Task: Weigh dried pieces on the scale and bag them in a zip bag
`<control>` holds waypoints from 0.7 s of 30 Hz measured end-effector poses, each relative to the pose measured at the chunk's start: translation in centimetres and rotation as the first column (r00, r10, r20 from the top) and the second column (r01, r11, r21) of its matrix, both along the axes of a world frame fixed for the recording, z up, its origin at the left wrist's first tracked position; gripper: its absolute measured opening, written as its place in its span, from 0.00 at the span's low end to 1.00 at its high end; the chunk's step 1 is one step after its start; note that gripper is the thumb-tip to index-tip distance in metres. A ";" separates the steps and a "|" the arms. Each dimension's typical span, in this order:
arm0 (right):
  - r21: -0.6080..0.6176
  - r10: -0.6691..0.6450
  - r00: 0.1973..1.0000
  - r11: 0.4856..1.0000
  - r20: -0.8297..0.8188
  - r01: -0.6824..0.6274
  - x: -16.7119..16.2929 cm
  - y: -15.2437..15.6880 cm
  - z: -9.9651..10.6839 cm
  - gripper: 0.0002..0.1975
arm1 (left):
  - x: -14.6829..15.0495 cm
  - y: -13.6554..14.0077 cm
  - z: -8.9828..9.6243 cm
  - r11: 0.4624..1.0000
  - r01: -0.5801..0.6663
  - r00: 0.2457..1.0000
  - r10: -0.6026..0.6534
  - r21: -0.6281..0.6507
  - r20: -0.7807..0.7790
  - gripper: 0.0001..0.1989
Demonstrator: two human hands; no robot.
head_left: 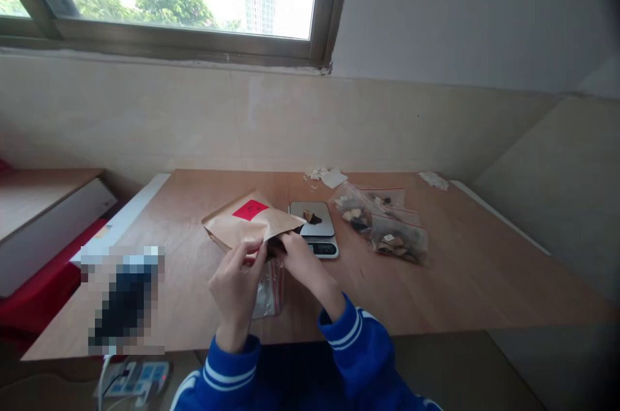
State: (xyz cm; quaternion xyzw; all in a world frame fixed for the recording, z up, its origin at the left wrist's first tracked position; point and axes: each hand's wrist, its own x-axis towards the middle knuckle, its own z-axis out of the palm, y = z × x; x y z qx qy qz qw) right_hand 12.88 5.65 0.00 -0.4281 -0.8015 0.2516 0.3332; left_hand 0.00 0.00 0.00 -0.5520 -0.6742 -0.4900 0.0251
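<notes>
A brown paper bag (227,223) with a red label (250,209) lies tilted on the table, its mouth facing me. My left hand (241,272) pinches the edge of that mouth. Inside the opening are the fingers of my right hand (295,256); whether they grip anything is hidden. Just behind my right hand stands a digital kitchen scale (325,220) with a few dark and tan dried pieces (310,217) on its plate. Under my hands lie clear zip bags (266,295) with red seal strips.
Several zip bags (400,240) holding dried pieces lie right of the scale. White scraps (334,177) lie by the wall, with more at the far right. A pixelated dark object (126,301) is at the left edge, above a power strip (140,377).
</notes>
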 end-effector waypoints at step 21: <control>0.135 -0.371 0.879 0.896 -0.299 0.424 7.3 3.4 -4.5 0.14 | -2.7 4.8 4.5 0.998 -0.030 0.996 0.025 0.050 0.091 0.12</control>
